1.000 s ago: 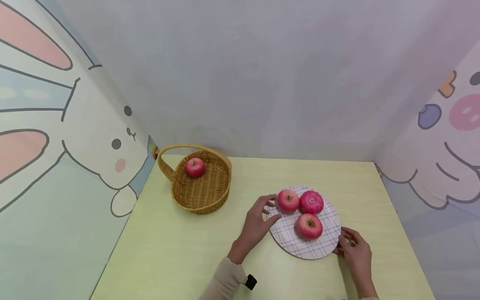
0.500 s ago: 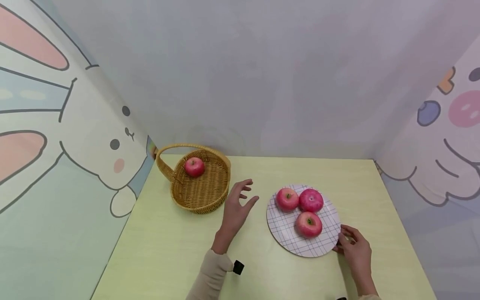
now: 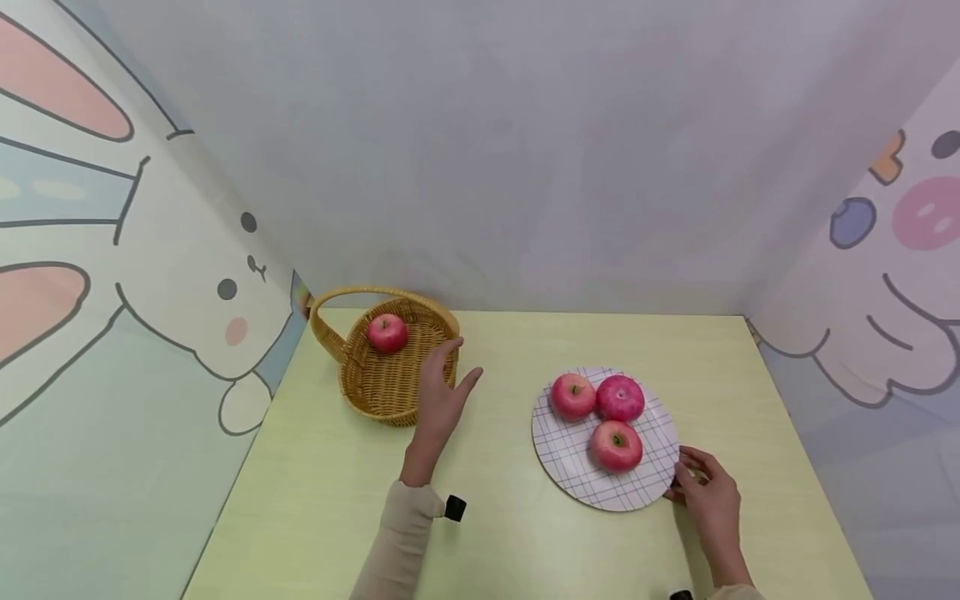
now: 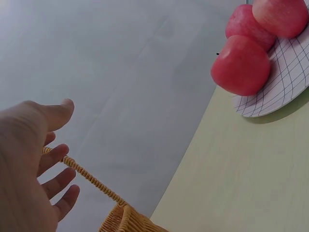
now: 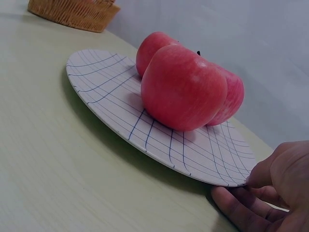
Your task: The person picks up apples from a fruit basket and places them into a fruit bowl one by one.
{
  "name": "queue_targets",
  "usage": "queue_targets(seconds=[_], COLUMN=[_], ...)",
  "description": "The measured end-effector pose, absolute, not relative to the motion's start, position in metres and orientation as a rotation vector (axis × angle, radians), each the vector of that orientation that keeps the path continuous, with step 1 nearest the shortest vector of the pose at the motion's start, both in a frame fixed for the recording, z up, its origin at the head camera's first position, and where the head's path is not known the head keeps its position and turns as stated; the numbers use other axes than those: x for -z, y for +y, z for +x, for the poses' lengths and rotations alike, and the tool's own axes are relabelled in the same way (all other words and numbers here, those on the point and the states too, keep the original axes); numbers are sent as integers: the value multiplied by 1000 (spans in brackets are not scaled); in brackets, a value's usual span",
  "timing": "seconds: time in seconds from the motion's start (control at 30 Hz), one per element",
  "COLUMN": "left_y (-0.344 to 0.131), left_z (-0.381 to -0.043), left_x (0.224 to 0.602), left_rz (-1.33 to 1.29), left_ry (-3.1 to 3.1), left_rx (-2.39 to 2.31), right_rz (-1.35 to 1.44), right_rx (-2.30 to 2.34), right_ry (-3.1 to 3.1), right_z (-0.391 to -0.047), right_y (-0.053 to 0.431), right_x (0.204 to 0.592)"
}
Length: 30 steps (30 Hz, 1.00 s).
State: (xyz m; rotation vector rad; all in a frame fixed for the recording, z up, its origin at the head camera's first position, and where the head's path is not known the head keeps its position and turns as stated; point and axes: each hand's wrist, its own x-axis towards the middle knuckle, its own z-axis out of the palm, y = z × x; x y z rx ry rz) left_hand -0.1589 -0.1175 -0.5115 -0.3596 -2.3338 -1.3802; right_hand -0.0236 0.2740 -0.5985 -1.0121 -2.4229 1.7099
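Observation:
A round white plate (image 3: 573, 467) with a blue grid pattern bears three red apples: one at the left (image 3: 573, 397), one at the back right (image 3: 620, 398) and one at the front (image 3: 617, 447). My right hand (image 3: 712, 502) pinches the plate's right rim, and the right wrist view shows fingers (image 5: 236, 208) beneath it. My left hand (image 3: 438, 404) holds nothing, its thumb apart from its fingers. In the head view it overlaps the right side of a wicker basket (image 3: 360, 398), which has one apple (image 3: 387, 333) inside; whether they touch I cannot tell.
The basket's tall arched handle (image 3: 322, 329) rises at its left and back. A pale yellow table (image 3: 495, 533) lies under everything, with a grey wall (image 3: 525, 167) behind it. Cartoon-printed panels, including a rabbit (image 3: 180, 242), stand at both sides.
My left hand has moved away from the plate's left rim, leftward to the basket. My right hand stays at the plate's right rim. The plate and apples keep their places.

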Motion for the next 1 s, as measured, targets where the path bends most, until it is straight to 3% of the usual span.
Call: queue_targets(seconds=[1.0], left_y=[-186], left_z=[-225], left_x=[515], left_rz=[444], left_ry=[-2211], left_rx=[1206], right_rz=[-961], right_rx=[-1718], right_ry=[-2409], right_z=[-24], right_y=[275], right_x=[600])
